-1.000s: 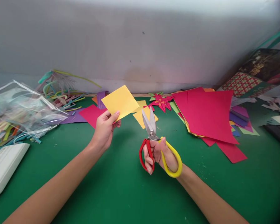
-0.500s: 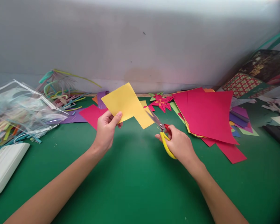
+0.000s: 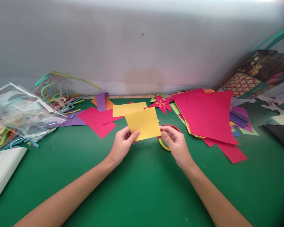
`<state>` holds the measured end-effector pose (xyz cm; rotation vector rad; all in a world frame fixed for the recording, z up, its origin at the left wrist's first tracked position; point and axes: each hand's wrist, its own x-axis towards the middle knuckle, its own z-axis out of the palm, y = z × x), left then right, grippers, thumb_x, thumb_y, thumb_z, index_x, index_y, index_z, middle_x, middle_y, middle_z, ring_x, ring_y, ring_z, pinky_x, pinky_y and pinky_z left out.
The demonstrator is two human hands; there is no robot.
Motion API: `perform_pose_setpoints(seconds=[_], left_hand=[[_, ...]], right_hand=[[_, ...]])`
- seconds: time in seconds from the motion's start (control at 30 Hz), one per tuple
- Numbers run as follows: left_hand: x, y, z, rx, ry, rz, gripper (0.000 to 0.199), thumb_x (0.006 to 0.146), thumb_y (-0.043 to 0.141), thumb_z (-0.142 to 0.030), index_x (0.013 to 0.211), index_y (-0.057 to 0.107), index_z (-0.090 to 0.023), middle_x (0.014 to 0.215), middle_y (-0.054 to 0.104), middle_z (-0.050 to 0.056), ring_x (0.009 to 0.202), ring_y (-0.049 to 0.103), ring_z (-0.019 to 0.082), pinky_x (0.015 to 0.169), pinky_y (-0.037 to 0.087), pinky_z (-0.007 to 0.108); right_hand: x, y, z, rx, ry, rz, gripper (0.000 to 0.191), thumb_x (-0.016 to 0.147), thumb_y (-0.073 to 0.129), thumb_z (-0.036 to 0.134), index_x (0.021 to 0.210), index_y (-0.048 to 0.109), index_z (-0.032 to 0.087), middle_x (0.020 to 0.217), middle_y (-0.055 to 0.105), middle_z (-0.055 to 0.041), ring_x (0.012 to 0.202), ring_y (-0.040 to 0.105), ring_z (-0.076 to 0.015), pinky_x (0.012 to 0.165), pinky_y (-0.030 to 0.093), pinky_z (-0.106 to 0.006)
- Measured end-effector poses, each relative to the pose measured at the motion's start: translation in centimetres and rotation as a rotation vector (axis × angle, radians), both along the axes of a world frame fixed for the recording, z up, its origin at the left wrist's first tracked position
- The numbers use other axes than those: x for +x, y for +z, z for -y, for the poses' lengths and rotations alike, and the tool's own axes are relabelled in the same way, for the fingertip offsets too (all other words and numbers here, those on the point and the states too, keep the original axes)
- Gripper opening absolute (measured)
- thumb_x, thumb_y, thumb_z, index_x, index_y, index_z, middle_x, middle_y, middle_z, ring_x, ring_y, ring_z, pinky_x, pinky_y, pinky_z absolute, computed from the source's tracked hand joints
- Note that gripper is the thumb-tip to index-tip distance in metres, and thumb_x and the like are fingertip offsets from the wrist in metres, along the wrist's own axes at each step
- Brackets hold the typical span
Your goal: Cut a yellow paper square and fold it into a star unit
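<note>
My left hand [image 3: 123, 142] pinches the lower left corner of a yellow paper square [image 3: 143, 123], thumb on top. At the square's lower right corner are the closed fingertips of my right hand [image 3: 176, 140]. A pair of scissors with one yellow handle [image 3: 164, 146] and one red handle lies just behind my right hand; its blades are mostly hidden by the paper. Beyond the square a yellow paper strip [image 3: 127, 109] rests on red paper pieces [image 3: 97, 121].
On the right lies a stack of red sheets [image 3: 205, 116]. A red folded paper star [image 3: 162, 104] sits near the wall. A clear plastic bag [image 3: 26, 104], coloured strips [image 3: 4, 135] and a white device [image 3: 7, 173] are on the left of the green table [image 3: 132, 195].
The yellow strip has come away from the square and lies on the table. My right hand has let go of the scissors and moved to the square, which my left hand brought right and lower.
</note>
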<state>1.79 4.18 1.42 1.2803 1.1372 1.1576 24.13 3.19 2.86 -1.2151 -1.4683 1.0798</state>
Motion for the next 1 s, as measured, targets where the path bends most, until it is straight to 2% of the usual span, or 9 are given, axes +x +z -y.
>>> perform_pose_setpoints(seconds=[0.13, 0.23, 0.3, 0.43, 0.5, 0.6, 0.67, 0.87, 1.0], left_hand=[[0.1, 0.4, 0.0, 0.014, -0.083, -0.030, 0.033, 0.094, 0.065, -0.046, 0.113, 0.067, -0.019, 0.104, 0.070, 0.008, 0.088, 0.064, 0.021, 0.072, 0.052, 0.029], [-0.9, 1.7, -0.7, 0.217, 0.149, -0.129, 0.029, 0.099, 0.060, -0.040, 0.122, 0.061, -0.023, 0.117, 0.066, 0.009, 0.112, 0.062, 0.024, 0.091, 0.053, 0.034], [-1.6, 3.1, -0.9, 0.377, 0.183, -0.305, 0.031, 0.099, 0.061, -0.034, 0.129, 0.059, -0.026, 0.125, 0.063, 0.008, 0.120, 0.060, 0.024, 0.101, 0.049, 0.038], [-1.6, 6.0, 0.2, 0.730, -0.185, -0.740, 0.032, 0.098, 0.062, -0.022, 0.129, 0.062, -0.028, 0.132, 0.064, 0.009, 0.129, 0.055, 0.026, 0.112, 0.041, 0.045], [-0.9, 6.6, 1.1, 0.856, -0.343, -0.905, 0.022, 0.098, 0.059, -0.018, 0.117, 0.066, -0.026, 0.121, 0.070, 0.006, 0.125, 0.058, 0.027, 0.118, 0.029, 0.054], [-0.1, 6.6, 2.1, 0.894, -0.324, -0.985, 0.015, 0.099, 0.054, -0.013, 0.100, 0.065, -0.021, 0.096, 0.072, 0.004, 0.093, 0.065, 0.021, 0.106, 0.039, 0.048], [0.1, 6.3, 2.3, 0.876, -0.262, -0.985, 0.011, 0.099, 0.055, -0.014, 0.097, 0.064, -0.020, 0.090, 0.070, 0.004, 0.084, 0.062, 0.020, 0.093, 0.043, 0.043], [0.3, 6.5, 2.6, 0.875, -0.205, -0.929, 0.009, 0.097, 0.057, -0.013, 0.098, 0.062, -0.020, 0.093, 0.070, 0.005, 0.084, 0.059, 0.021, 0.085, 0.043, 0.039], [0.2, 6.7, 2.7, 0.854, -0.207, -0.904, 0.011, 0.095, 0.056, -0.013, 0.097, 0.063, -0.021, 0.092, 0.070, 0.006, 0.084, 0.060, 0.022, 0.084, 0.044, 0.039]], right_hand=[[-0.3, -0.3, 0.0, -0.039, -0.054, -0.045, 0.026, 0.094, 0.067, 0.047, 0.092, 0.070, 0.020, 0.083, 0.074, -0.0041, 0.074, 0.073, -0.0227, 0.072, 0.057, -0.033], [0.5, 0.3, -0.1, 0.034, -0.042, 0.181, 0.021, 0.098, 0.062, 0.039, 0.089, 0.068, 0.021, 0.078, 0.070, -0.0028, 0.073, 0.069, -0.0221, 0.070, 0.052, -0.033], [0.6, 1.1, 0.2, 0.116, 0.023, 0.381, 0.019, 0.100, 0.057, 0.029, 0.085, 0.066, 0.022, 0.079, 0.068, -0.0024, 0.073, 0.064, -0.0204, 0.068, 0.047, -0.032], [-0.4, 2.5, 2.0, 0.315, 0.206, 0.576, 0.018, 0.097, 0.053, 0.015, 0.081, 0.059, 0.022, 0.074, 0.060, -0.0014, 0.073, 0.055, -0.0196, 0.066, 0.041, -0.032], [-1.0, 2.8, 2.7, 0.389, 0.258, 0.625, 0.018, 0.097, 0.054, 0.014, 0.081, 0.057, 0.022, 0.079, 0.060, -0.0030, 0.079, 0.055, -0.0212, 0.071, 0.042, -0.033], [-1.3, 2.8, 3.0, 0.433, 0.236, 0.616, 0.016, 0.100, 0.054, 0.016, 0.086, 0.060, 0.022, 0.085, 0.063, -0.0044, 0.084, 0.056, -0.0222, 0.074, 0.044, -0.034], [-1.3, 2.7, 2.8, 0.440, 0.193, 0.532, 0.013, 0.101, 0.055, 0.016, 0.092, 0.062, 0.023, 0.088, 0.065, -0.0038, 0.086, 0.058, -0.0215, 0.078, 0.046, -0.034], [-1.6, 2.5, 3.0, 0.481, 0.072, 0.328, 0.013, 0.100, 0.061, 0.016, 0.095, 0.067, 0.026, 0.091, 0.070, -0.0031, 0.086, 0.062, -0.0208, 0.081, 0.051, -0.035], [-1.6, 2.6, 3.0, 0.417, 0.056, 0.257, 0.012, 0.099, 0.063, 0.019, 0.092, 0.070, 0.027, 0.088, 0.072, -0.0033, 0.082, 0.064, -0.0219, 0.078, 0.053, -0.037]])
